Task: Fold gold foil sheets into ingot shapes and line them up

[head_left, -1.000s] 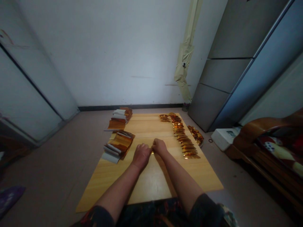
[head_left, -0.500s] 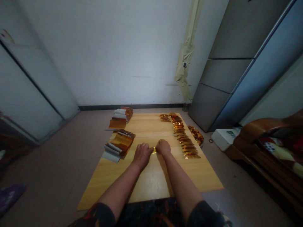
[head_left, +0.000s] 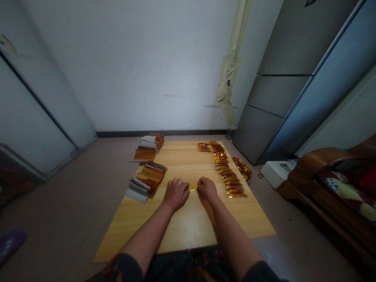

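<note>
Between my hands, low over the middle of the wooden board (head_left: 188, 227), is a small piece of shiny gold foil paper (head_left: 192, 187). My left hand (head_left: 177, 193) is closed on its left end, fingers bent and pressed together. At the right end, my right hand (head_left: 207, 188) is curled with the fingertips pinched on the foil. Parts of the foil are hidden under the fingers. Left of my left hand lies a stack of gold and white foil sheets (head_left: 149, 178). To the right of my right hand runs a row of folded gold foil pieces (head_left: 230, 178).
A second stack of foil sheets (head_left: 147, 148) sits at the board's far left corner. Beyond the right edge stands a container heaped with gold pieces (head_left: 243, 168). A white box (head_left: 276, 173), a wooden seat (head_left: 323, 172) and a grey refrigerator (head_left: 270, 98) are further right.
My right hand has moved slightly to the right, away from my left, and more of the gold foil shows between them. The view has shifted a little.
</note>
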{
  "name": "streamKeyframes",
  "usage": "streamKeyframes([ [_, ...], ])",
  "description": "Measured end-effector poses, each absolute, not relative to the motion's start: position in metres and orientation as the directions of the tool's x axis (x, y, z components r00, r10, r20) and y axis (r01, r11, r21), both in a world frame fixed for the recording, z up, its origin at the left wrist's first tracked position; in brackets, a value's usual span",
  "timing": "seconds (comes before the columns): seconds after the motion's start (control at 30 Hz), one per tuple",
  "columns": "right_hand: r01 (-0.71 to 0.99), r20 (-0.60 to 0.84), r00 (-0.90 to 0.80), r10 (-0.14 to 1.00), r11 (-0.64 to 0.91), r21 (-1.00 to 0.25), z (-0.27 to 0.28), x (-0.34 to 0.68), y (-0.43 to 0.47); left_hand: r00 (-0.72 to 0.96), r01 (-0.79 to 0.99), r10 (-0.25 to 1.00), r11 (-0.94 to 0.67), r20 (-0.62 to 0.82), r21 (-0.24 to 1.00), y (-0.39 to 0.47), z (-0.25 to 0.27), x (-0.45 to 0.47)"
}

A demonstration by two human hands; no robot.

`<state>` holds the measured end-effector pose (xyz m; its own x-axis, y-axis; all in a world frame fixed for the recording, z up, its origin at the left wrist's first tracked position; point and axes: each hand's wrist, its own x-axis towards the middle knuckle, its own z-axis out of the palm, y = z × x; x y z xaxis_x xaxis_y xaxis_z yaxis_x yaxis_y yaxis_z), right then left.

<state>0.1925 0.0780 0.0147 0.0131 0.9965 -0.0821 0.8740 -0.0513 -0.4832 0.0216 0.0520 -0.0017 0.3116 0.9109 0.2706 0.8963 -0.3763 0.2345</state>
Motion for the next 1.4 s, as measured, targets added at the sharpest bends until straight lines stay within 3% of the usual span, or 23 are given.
streamKeyframes([
  [0.13, 0.829, 0.075, -0.079, 0.994, 0.107, -0.550, 0.006, 0.195, 0.065, 0.312, 0.893, 0.909, -0.380, 0.276, 0.243, 0.051, 0.000, 0.022],
  [0.23, 0.820, 0.112, -0.098, 0.989, 0.144, -0.555, 0.002, 0.195, 0.059, 0.306, 0.893, 0.909, -0.377, 0.282, 0.246, 0.051, -0.001, 0.022],
  [0.4, 0.813, 0.109, -0.063, 0.992, 0.114, -0.571, 0.001, 0.192, 0.058, 0.295, 0.901, 0.916, -0.362, 0.271, 0.240, 0.052, -0.002, 0.023],
  [0.83, 0.624, 0.176, 0.024, 0.984, 0.123, -0.772, -0.001, 0.173, 0.066, 0.280, 0.911, 0.918, -0.346, 0.281, 0.225, 0.052, -0.001, 0.025],
  [1.4, 0.647, 0.171, 0.053, 0.984, 0.097, -0.757, -0.007, 0.173, 0.073, 0.286, 0.921, 0.918, -0.343, 0.274, 0.186, 0.052, -0.001, 0.025],
])
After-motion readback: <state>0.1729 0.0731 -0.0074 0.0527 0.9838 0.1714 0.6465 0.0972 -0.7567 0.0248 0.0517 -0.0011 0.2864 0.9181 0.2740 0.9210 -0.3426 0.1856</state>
